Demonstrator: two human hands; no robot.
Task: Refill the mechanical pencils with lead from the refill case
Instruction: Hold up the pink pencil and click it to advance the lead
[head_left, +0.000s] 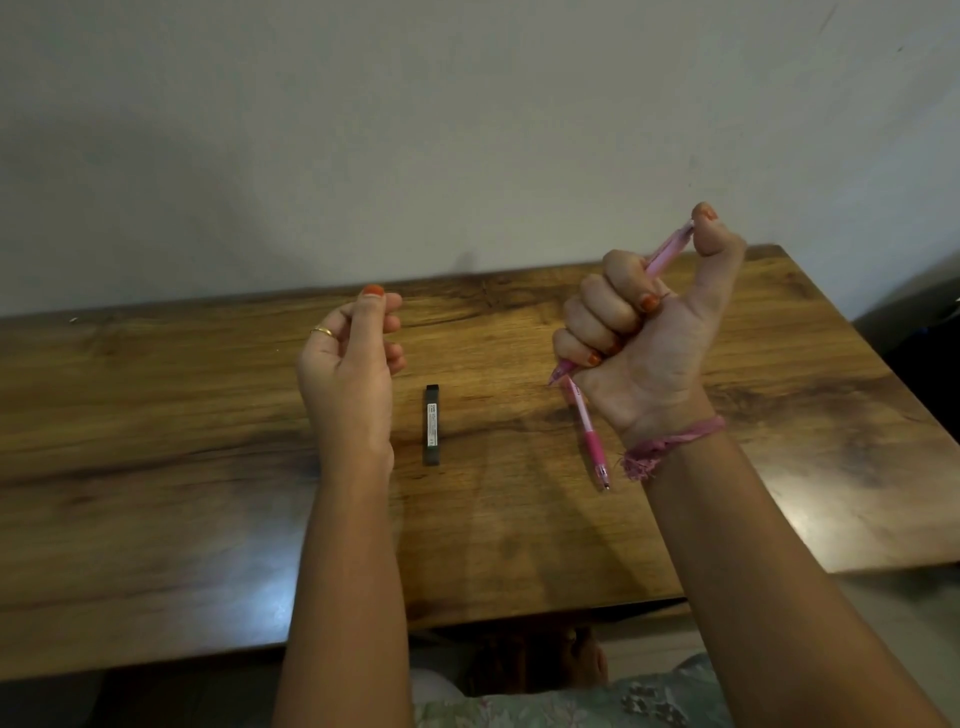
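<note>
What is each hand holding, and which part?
The right hand grips a pink pencil round its middle, thumb on its top end. The left hand holds nothing visible.

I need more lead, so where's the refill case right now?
The refill case lies flat on the wooden table, mid-frame in the head view, between the left hand and the pink pencil.

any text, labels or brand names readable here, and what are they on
None can be read.
refill case: its pale label carries print, too small and blurred to read.
pencil on the table: a small mark on the barrel, illegible.
pencil in the right hand: no print visible.
</note>
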